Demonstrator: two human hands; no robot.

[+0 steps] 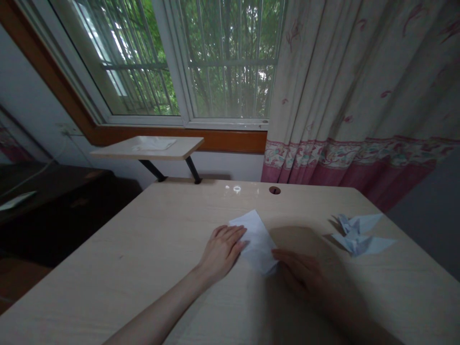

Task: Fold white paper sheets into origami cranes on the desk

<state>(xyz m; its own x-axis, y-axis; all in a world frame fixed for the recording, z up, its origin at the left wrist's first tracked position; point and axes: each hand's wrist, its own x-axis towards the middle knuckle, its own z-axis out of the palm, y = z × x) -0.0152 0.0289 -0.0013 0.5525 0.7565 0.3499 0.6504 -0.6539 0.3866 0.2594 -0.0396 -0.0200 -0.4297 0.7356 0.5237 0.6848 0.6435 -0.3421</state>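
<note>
A folded sheet of white paper (257, 239) lies on the pale wooden desk in front of me, with a pointed top and slanting sides. My left hand (223, 250) rests flat over its left edge, fingers stretched out and pressing on it. At the lower right edge of the sheet is my right hand (304, 272), its fingers close together and the tips on the paper, seemingly pinching that edge. Shadow darkens this hand, so its thumb is hard to make out.
Two folded paper cranes (359, 235) sit on the desk (161, 254) at the right. A small raised shelf (179, 149) at the back left carries some white paper (156, 143). A round cable cap (275, 190) is set near the rear edge, before the window and curtain (323, 120).
</note>
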